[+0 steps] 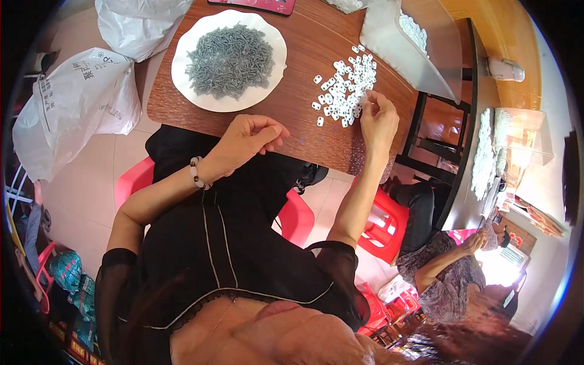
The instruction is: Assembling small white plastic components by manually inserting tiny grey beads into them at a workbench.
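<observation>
My left hand (251,139) hovers by the table's near edge, just below the white plate. Its thumb and fingers are drawn together; anything between them is hidden. At the right edge of a loose pile of small white plastic pieces with dark holes (345,88), my right hand (379,119) has its fingers bent and pinched, and I cannot make out what is in them. The scalloped white plate (182,82) bears a heap of small grey rod-shaped pieces (231,61). Both stand on a brown wood-grain table (289,109).
A translucent bin (389,52) with more white pieces sits at the table's far right. White sacks (79,109) stand on the floor at left. At right, another person (450,274) works at a dark table bearing white pieces (485,155). A red stool (386,225) stands between.
</observation>
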Action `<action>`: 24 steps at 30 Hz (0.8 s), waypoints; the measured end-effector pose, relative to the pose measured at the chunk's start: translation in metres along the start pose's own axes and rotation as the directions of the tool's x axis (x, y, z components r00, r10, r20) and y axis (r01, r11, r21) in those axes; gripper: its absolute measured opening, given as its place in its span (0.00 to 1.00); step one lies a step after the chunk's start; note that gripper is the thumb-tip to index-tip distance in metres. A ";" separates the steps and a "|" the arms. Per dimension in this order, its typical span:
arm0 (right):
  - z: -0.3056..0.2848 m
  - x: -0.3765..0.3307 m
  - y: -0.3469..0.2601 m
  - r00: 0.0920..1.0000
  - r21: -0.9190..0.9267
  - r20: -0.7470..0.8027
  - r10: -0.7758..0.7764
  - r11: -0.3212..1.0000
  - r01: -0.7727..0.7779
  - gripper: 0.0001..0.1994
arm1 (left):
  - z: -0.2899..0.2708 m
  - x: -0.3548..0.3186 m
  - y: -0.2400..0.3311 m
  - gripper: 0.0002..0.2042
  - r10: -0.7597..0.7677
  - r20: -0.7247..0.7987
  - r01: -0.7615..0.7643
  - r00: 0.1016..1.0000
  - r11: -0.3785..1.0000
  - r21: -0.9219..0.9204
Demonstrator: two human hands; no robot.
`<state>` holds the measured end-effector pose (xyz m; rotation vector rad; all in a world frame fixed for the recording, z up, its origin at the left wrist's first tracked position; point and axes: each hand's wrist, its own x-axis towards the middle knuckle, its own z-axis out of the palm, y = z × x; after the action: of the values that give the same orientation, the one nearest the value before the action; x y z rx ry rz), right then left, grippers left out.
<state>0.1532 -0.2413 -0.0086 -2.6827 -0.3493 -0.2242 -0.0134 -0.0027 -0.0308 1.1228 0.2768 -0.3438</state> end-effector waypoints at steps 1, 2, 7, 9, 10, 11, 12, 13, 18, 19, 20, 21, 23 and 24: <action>0.002 0.000 0.002 1.000 0.002 0.000 0.002 1.000 -0.002 0.08 | 0.000 0.000 0.000 0.11 0.003 0.000 -0.003 1.000 1.000 0.004; 0.003 0.000 0.003 1.000 0.001 0.016 -0.025 1.000 0.025 0.08 | 0.000 0.000 0.000 0.11 0.002 -0.001 -0.002 1.000 1.000 0.006; 0.007 0.003 -0.001 0.994 -0.001 0.044 -0.101 0.995 0.101 0.10 | 0.000 -0.001 -0.001 0.11 0.003 -0.011 -0.003 1.000 1.000 -0.008; 0.005 0.004 -0.008 0.995 0.000 0.075 -0.065 0.998 0.066 0.10 | 0.000 -0.001 -0.001 0.11 0.002 -0.013 -0.002 1.000 1.000 -0.009; 0.006 0.004 -0.008 0.995 0.001 0.075 -0.065 0.998 0.065 0.10 | 0.000 -0.001 -0.002 0.11 0.001 -0.012 -0.002 1.000 1.000 -0.011; 0.008 0.005 -0.007 0.994 -0.013 0.057 -0.094 0.995 0.095 0.10 | 0.000 -0.001 -0.002 0.11 0.001 -0.011 -0.001 1.000 1.000 -0.011; 0.009 0.005 -0.008 0.991 -0.025 0.040 -0.125 0.992 0.126 0.10 | -0.001 -0.001 -0.002 0.11 0.003 -0.008 -0.003 1.000 1.000 -0.010; 0.010 0.005 -0.010 0.991 -0.024 0.040 -0.125 0.992 0.126 0.10 | -0.001 -0.001 -0.002 0.11 0.005 -0.004 -0.005 1.000 1.000 -0.010; 0.009 0.005 -0.022 0.992 -0.069 0.062 -0.112 0.991 0.117 0.10 | -0.001 -0.001 -0.003 0.11 0.007 -0.005 -0.007 1.000 1.000 0.002; 0.010 0.005 -0.021 0.992 -0.069 0.062 -0.112 0.991 0.116 0.10 | -0.001 -0.001 -0.003 0.11 0.008 -0.003 -0.008 1.000 1.000 0.002; 0.012 0.006 -0.020 0.992 -0.068 0.055 -0.113 0.991 0.117 0.09 | -0.001 -0.002 -0.003 0.11 0.008 -0.003 -0.008 1.000 1.000 0.002; 0.013 0.006 -0.022 0.992 -0.064 0.051 -0.118 0.991 0.121 0.08 | -0.001 -0.002 -0.003 0.11 0.009 -0.011 -0.009 1.000 1.000 0.007; 0.011 0.005 -0.027 0.996 0.103 0.086 -0.004 0.995 -0.005 0.08 | -0.001 -0.003 -0.003 0.11 0.010 -0.023 -0.010 1.000 1.000 0.012; 0.008 0.003 -0.029 0.985 0.254 0.135 0.110 0.957 -0.142 0.08 | -0.001 -0.003 -0.002 0.11 0.008 -0.019 -0.008 1.000 1.000 0.011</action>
<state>0.1489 -0.2114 -0.0040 -2.4483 -0.2246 0.0218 -0.0173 -0.0023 -0.0319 1.1385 0.2873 -0.3279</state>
